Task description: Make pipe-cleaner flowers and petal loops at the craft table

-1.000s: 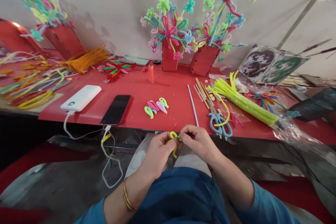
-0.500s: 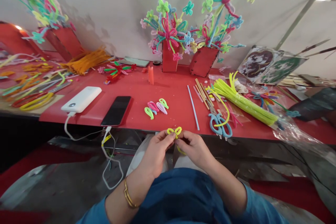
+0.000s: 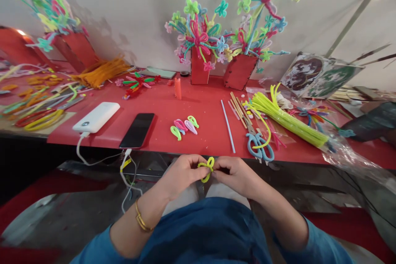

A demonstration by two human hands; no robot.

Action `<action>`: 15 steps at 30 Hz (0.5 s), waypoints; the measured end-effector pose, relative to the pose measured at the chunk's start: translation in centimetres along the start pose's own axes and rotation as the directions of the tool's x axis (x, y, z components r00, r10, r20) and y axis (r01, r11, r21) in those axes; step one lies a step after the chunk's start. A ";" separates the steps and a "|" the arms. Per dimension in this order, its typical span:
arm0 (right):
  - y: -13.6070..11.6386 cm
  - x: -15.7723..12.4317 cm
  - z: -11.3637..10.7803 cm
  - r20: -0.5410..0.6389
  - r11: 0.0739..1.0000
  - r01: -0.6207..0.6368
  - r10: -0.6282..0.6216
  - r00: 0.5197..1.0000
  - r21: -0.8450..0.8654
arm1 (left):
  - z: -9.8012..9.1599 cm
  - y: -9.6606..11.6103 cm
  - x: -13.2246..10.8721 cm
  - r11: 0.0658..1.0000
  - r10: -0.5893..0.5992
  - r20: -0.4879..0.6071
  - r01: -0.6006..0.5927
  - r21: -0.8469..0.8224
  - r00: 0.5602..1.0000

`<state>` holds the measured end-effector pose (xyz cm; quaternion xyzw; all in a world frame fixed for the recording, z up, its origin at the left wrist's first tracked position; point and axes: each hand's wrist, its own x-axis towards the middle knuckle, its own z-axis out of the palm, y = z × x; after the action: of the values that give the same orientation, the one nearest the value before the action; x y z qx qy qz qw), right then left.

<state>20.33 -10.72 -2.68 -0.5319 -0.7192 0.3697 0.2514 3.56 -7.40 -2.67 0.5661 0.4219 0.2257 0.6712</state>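
Observation:
A yellow looped pipe cleaner is held between my two hands over my lap, just off the table's front edge. My left hand pinches it from the left between thumb and fingers. From the right, the fingertips of my right hand are closed on its other side. On the red table beyond my hands lie several small coloured loops. A pale blue stick rests to their right, and blue-handled scissors lie farther right near the edge.
A black phone and a white power bank lie at the left, their cables hanging over the edge. At the right is a yellow-green pipe cleaner bundle. Red vases of pipe cleaner flowers stand behind.
The yellow piece has turned and now shows loops above and below my fingers. Both hands have shifted slightly, with the forearms spread wider apart.

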 end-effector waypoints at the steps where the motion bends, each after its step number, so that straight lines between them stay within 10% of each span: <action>1: -0.1 0.0 -0.1 0.004 1.000 0.017 -0.016 1.000 -0.024 | 0.0 -0.1 0.0 1.000 -0.001 0.005 0.001 0.016 1.000; 15: -0.2 -0.1 -0.7 -0.013 0.975 0.079 -0.083 0.996 -0.207 | 0.0 0.4 0.0 0.990 -0.008 -0.033 0.003 -0.141 0.999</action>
<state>20.83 -10.66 -2.10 -0.5293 -0.7719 0.2769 0.2174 3.67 -7.31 -2.27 0.5124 0.4177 0.2626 0.7029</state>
